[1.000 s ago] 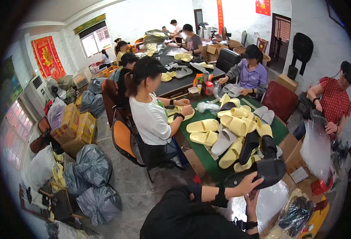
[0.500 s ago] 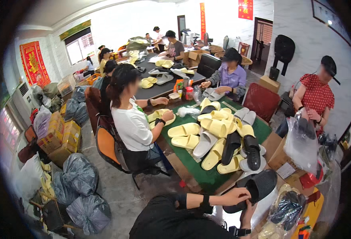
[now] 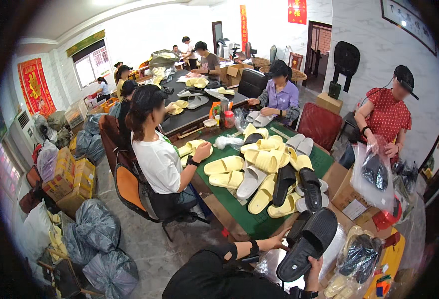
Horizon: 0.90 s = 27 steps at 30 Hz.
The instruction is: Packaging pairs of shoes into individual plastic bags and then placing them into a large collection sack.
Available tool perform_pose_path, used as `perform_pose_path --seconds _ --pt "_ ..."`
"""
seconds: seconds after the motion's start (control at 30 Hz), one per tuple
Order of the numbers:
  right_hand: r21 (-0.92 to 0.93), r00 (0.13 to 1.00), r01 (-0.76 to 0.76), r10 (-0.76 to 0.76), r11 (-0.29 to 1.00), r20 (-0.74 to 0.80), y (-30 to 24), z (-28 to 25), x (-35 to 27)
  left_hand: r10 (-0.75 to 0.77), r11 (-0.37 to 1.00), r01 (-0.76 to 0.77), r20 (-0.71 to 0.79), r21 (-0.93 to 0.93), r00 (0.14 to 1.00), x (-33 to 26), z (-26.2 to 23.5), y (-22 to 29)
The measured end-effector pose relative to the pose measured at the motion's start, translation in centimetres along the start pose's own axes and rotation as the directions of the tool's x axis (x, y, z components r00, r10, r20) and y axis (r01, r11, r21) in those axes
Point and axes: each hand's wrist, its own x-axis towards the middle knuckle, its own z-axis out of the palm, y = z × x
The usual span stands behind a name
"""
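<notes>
At the lower right I hold up a pair of black slippers. My right hand grips the front black slipper by its lower edge, its insole turned toward me and its strap at the upper right. Partly hidden behind it is the second black slipper, its left edge in the closed fingers of my left hand. Just beyond, a pile of yellow slippers, grey slippers and black ones lies on a green table mat.
A clear bag of slippers lies at my right beside a cardboard box. At the far right, a person in red handles a plastic bag. A person in white sits left of the table. Grey sacks line the left floor.
My left hand has come out from the front slipper's strap to its left side. The black slippers are tilted up more, and my right hand has shifted to the lower edge.
</notes>
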Motion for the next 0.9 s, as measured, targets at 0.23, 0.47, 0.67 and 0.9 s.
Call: perform_pose_path --seconds 0.23,0.47,0.67,0.9 --pt "0.104 0.997 -0.019 0.026 0.994 -0.069 -1.5 1.1 -1.3 -0.221 0.876 0.302 0.243 -0.377 0.945 -1.9 0.2 0.9" --pt "-0.260 0.939 -0.145 0.050 0.955 -0.339 3.7 -7.6 -0.6 -0.441 0.844 0.503 0.292 -0.185 0.848 1.2 0.3 -7.5" --pt "-0.649 0.828 -0.344 -0.107 0.678 -0.551 3.5 -10.5 -1.0 -0.436 0.850 0.498 0.302 -0.170 0.848 1.2 1.6 -5.8" --pt "-0.716 0.776 -0.429 -0.181 0.550 -0.604 6.4 -15.2 0.0 -0.373 0.895 0.404 0.182 -0.190 0.910 3.5 4.5 -6.7"
